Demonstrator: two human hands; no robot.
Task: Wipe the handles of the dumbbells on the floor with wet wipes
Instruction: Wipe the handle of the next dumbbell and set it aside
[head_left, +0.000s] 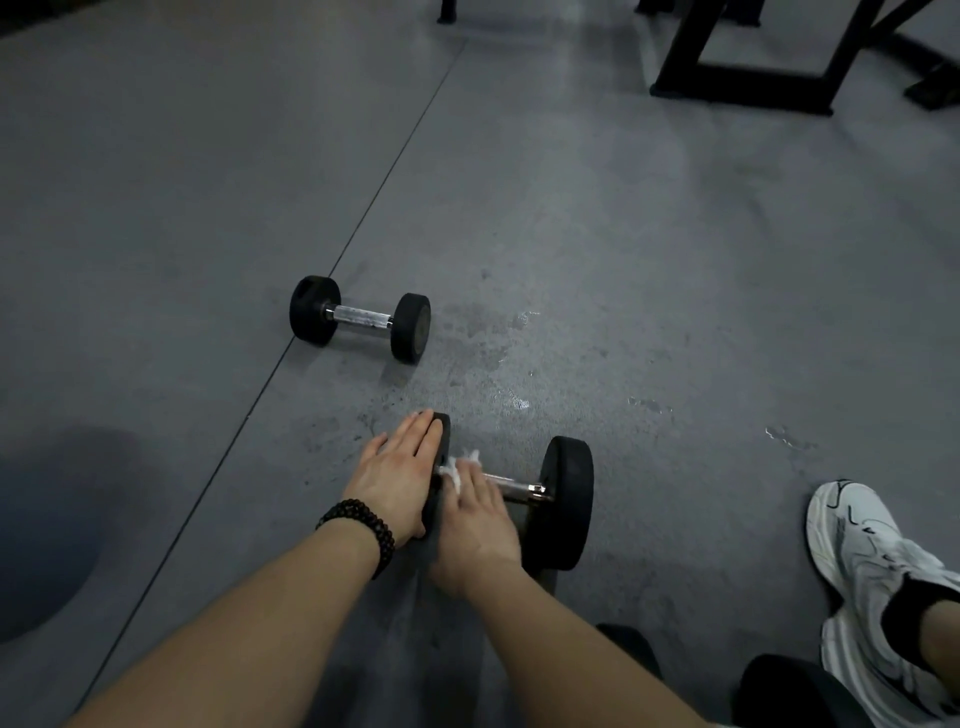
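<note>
Near dumbbell (519, 493) on grey floor (623, 234), low centre of view. Left hand (400, 478): fingers straight, together, pressed flat on left weight head. Right hand (478, 514): on handle just right of that head, holds white wet wipe (464, 467) against chrome bar; wipe protrudes at 12 o'clock from fingers. Second dumbbell (360, 318): untouched, well apart at 11 o'clock from hands. White shoe (872, 582) at 3 o'clock.

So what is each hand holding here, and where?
Right hand presses a wet wipe onto the near dumbbell's handle. Left hand lies flat on its left weight.
</note>
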